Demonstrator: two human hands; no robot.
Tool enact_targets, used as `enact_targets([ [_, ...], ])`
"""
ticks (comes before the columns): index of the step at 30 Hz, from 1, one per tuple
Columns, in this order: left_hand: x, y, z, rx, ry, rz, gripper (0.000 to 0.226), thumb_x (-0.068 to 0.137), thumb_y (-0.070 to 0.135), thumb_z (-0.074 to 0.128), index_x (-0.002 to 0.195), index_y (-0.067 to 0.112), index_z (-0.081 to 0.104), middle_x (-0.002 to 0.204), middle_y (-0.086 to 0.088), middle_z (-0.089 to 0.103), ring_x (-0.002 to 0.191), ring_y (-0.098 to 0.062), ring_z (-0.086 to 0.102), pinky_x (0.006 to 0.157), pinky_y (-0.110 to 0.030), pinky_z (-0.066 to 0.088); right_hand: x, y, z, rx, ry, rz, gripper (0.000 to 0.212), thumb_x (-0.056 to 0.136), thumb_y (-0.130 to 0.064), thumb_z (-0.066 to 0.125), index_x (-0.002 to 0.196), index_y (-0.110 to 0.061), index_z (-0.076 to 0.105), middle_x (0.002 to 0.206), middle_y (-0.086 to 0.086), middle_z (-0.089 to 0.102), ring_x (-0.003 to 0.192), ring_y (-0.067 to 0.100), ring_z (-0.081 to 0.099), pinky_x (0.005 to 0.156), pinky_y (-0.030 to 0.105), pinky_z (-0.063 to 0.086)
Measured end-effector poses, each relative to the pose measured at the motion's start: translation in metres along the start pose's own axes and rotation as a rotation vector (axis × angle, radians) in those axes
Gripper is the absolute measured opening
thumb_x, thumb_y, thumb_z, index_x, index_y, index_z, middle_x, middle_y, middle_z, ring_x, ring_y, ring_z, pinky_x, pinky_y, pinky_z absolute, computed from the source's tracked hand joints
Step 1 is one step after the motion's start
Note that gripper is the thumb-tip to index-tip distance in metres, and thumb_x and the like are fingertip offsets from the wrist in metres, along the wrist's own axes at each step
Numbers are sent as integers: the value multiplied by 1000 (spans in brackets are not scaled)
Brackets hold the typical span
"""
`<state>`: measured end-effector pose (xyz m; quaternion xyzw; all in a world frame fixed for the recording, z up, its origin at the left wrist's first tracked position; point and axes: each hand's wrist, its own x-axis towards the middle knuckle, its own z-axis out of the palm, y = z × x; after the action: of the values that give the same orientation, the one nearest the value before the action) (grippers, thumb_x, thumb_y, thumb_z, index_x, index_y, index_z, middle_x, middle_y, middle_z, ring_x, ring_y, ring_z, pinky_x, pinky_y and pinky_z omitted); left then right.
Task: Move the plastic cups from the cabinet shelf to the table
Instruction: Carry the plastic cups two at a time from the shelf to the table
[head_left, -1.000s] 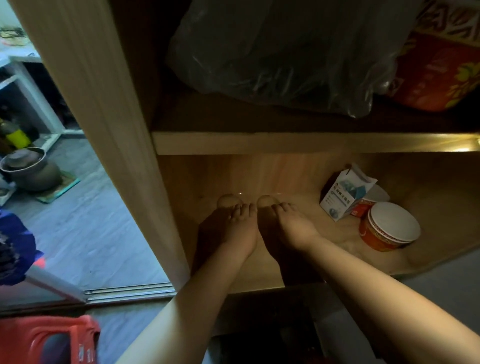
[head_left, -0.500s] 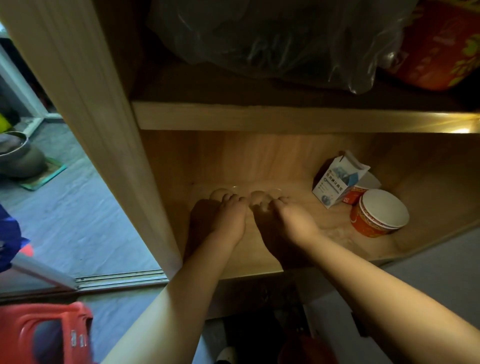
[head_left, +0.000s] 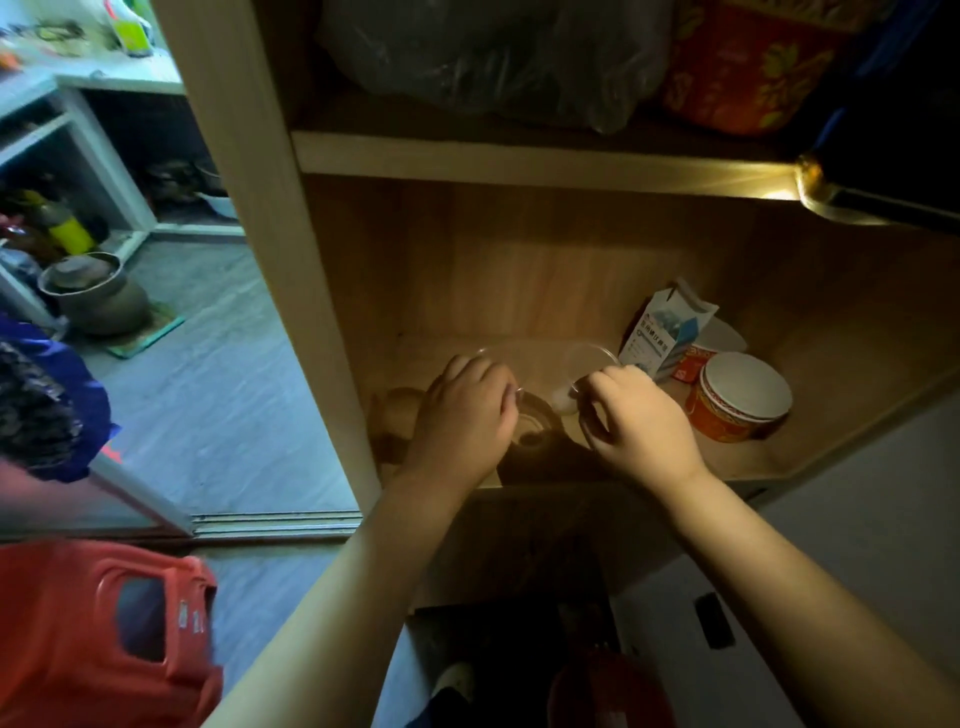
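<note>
We have both hands inside the lower cabinet shelf (head_left: 727, 462), each on a clear plastic cup: our left hand (head_left: 462, 415) is curled over the cup on the left (head_left: 493, 354), of which only an arc of rim shows past the knuckles, and our right hand (head_left: 636, 421) pinches the near rim of the cup on the right (head_left: 592, 358) between thumb and fingertips. Both cups sit toward the front of the shelf board, close beside each other, and we cannot tell whether either has left the wood yet. We judge these cups to be very light, thin-walled and springy, so a hard squeeze would likely buckle the wall and a loose pinch on the slick rim could let one slip; taking each around the upper wall just under the rolled rim looks safest. Room is tight in places: the upper shelf edge (head_left: 519, 161) hangs above our wrists, the cabinet's side panel (head_left: 270, 260) stands just left of the left hand, and a small carton (head_left: 662, 332) with a red lidded tub (head_left: 737, 400) sits near the right hand. The open way out is straight back toward us, over the shelf's front lip.
</note>
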<state>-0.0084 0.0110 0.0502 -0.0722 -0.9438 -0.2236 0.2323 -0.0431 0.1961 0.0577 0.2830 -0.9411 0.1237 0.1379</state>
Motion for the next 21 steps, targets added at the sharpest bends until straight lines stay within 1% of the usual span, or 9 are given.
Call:
enact_targets([
  [1, -7, 8, -11, 6, 17, -15, 5, 87, 15, 54, 85, 16, 59, 90, 1, 60, 90, -10, 46, 69, -21, 29, -7, -4, -7, 14, 22, -11, 20, 76, -20, 64, 94, -11, 61, 90, 7, 63, 85, 23, 57, 68, 31, 50],
  [3, -23, 22, -31, 19, 39, -28, 4, 82, 12, 59, 79, 15, 57, 81, 0, 61, 83, -16, 52, 64, -23, 35, -22, -13, -20, 55, 52, -48, 17, 77, -18, 66, 92, -11, 61, 88, 5, 62, 82, 20, 55, 67, 26, 47],
  [5, -40, 33, -48, 28, 79, -23, 7, 79, 10, 63, 75, 13, 57, 76, -1, 61, 77, -19, 54, 63, -22, 38, -36, -27, -31, 95, 90, -106, 12, 81, -16, 63, 91, -11, 61, 86, 4, 62, 77, 18, 54, 64, 21, 42],
  [9, -88, 47, -83, 55, 156, -81, 6, 81, 13, 59, 75, 11, 58, 77, -3, 60, 78, -20, 50, 67, -25, 36, -60, -66, -41, 175, 142, -201, 6, 85, -12, 58, 90, -11, 62, 84, 3, 65, 72, 15, 54, 56, 24, 46],
  [12, -136, 45, -112, 103, 161, -199, 15, 85, 23, 50, 80, 11, 58, 82, -3, 62, 81, -23, 53, 67, -36, 46, -74, -106, -37, 248, 134, -283, 10, 87, -17, 54, 90, -12, 62, 89, 2, 66, 76, 13, 55, 60, 17, 39],
  [14, -168, 35, -133, 166, 165, -257, 16, 85, 23, 48, 79, 12, 59, 78, -2, 61, 80, -21, 53, 71, -36, 46, -80, -139, -33, 321, 121, -336, 9, 87, -18, 54, 90, -13, 61, 91, 3, 66, 78, 15, 56, 62, 19, 36],
  [17, -210, 17, -171, 234, 226, -364, 13, 82, 21, 50, 78, 13, 58, 75, -1, 59, 79, -19, 48, 72, -25, 36, -84, -191, -29, 399, 128, -422, 6, 87, -13, 56, 81, -13, 59, 80, 3, 63, 74, 18, 54, 60, 25, 37],
  [19, -236, 8, -198, 271, 285, -439, 12, 80, 21, 51, 78, 13, 58, 75, -2, 58, 79, -20, 48, 72, -26, 34, -82, -225, -28, 425, 143, -480, 9, 88, -13, 54, 81, -13, 60, 76, 2, 62, 74, 21, 53, 61, 31, 42],
  [21, -259, -1, -223, 302, 339, -505, 9, 79, 20, 54, 77, 12, 59, 75, -2, 58, 79, -22, 49, 71, -29, 36, -80, -258, -31, 430, 154, -536, 11, 89, -15, 53, 83, -14, 62, 77, 1, 63, 75, 22, 55, 63, 36, 46],
])
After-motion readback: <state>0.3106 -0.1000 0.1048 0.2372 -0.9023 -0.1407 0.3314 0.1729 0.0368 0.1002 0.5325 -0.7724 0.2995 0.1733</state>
